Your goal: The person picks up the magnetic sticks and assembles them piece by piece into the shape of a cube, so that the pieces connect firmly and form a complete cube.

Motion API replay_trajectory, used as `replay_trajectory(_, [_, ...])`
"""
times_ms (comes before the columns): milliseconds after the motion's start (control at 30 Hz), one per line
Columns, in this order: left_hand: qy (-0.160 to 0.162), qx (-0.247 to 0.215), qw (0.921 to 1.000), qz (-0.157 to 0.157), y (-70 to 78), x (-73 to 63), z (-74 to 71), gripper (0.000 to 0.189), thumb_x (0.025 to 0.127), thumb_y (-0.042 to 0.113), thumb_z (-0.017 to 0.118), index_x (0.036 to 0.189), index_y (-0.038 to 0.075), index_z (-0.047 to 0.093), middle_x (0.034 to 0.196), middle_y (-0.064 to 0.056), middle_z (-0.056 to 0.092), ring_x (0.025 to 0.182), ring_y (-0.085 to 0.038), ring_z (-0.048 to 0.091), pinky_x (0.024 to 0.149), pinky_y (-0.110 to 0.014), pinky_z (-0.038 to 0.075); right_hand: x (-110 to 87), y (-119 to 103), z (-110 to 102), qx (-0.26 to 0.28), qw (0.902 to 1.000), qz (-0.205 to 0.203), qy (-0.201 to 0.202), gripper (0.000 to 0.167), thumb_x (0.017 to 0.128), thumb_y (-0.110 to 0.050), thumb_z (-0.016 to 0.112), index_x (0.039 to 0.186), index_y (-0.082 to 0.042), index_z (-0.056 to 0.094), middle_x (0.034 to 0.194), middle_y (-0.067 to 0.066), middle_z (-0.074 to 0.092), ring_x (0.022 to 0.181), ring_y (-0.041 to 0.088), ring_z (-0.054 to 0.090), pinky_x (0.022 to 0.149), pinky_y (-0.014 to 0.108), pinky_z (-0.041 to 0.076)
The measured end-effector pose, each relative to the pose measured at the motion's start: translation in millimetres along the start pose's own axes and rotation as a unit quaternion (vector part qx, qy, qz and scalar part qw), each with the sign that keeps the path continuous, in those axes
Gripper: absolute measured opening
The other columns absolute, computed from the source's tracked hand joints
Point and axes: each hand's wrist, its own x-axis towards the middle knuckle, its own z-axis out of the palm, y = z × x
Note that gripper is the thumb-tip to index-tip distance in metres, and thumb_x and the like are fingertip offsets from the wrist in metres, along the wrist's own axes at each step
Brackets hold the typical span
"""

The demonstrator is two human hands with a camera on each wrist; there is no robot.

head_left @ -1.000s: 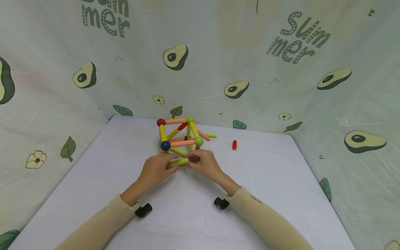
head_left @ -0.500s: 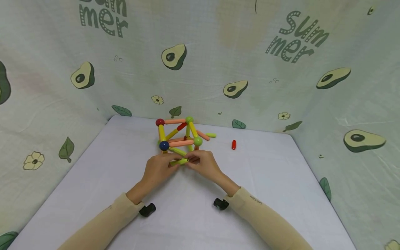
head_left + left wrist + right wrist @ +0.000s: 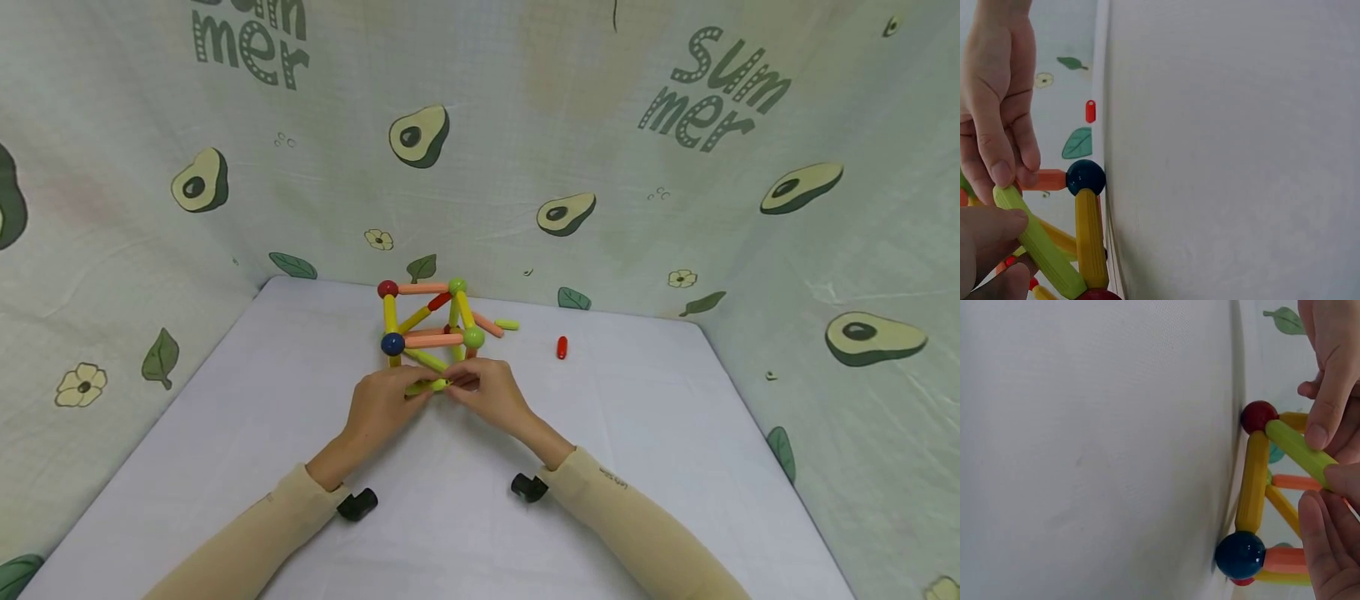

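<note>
In the head view, a box-like frame of magnetic sticks and balls (image 3: 435, 341) stands at the middle back of the table. Just in front of it my left hand (image 3: 382, 404) pinches a lime green magnetic stick (image 3: 438, 385). Thumb and fingers of my right hand (image 3: 491, 390) pinch that stick's other end. The right wrist view has the stick's far end against a dark red ball (image 3: 1259, 417) on the frame. A yellow stick (image 3: 1252, 481) links this ball to a dark blue ball (image 3: 1240, 555). Both hands hide the frame's lower front part.
A short red stick (image 3: 562, 347) lies to the right of the frame. Behind it, a salmon stick (image 3: 489, 324) and a lime stick (image 3: 507, 324) lie on the white table (image 3: 645, 433). A patterned cloth (image 3: 495, 167) hangs round the table's back and sides.
The lime stick has turned, its right end now pointing more towards me. My left wrist has shifted slightly right and forward. The frame's upper part has shifted a little; my right hand barely moved.
</note>
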Motion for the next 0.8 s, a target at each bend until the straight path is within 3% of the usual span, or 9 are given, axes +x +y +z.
replay_trajectory(400, [0.001,0.011,0.9999,0.002,-2.0,2.0,0.9,0.026,0.084,0.017,0.093,0.108,0.019,0.084,0.098,0.004,0.081,0.081,-0.014,0.076,0.059,-0.029,0.054,-0.9,0,-6,-0.004,1.0,0.005,-0.005,0.022,0.093,-0.005,0.082,0.114,-0.004,0.08,0.106,0.008,0.079,0.09,0.014,0.076,0.079,0.025,0.062])
replay_trajectory(633, [-0.01,0.015,0.9997,-0.013,0.1,4.4,0.2,0.026,0.084,0.016,0.093,0.107,0.022,0.084,0.098,0.005,0.081,0.081,-0.012,0.075,0.06,-0.027,0.053,-8.2,26,-59,-0.056,0.9974,0.038,0.025,0.021,0.093,-0.007,0.083,0.114,-0.004,0.079,0.11,0.009,0.08,0.094,0.018,0.076,0.083,0.031,0.063])
replay_trajectory(800, [-0.011,0.015,0.9996,-0.022,2.4,4.6,-0.3,0.026,0.083,0.015,0.094,0.106,0.022,0.084,0.096,0.005,0.081,0.078,-0.012,0.073,0.058,-0.026,0.05,-6.4,63,-108,-0.133,0.9861,0.097,0.023,0.027,0.095,-0.007,0.08,0.122,-0.003,0.076,0.121,0.018,0.076,0.102,0.028,0.074,0.09,0.043,0.062])
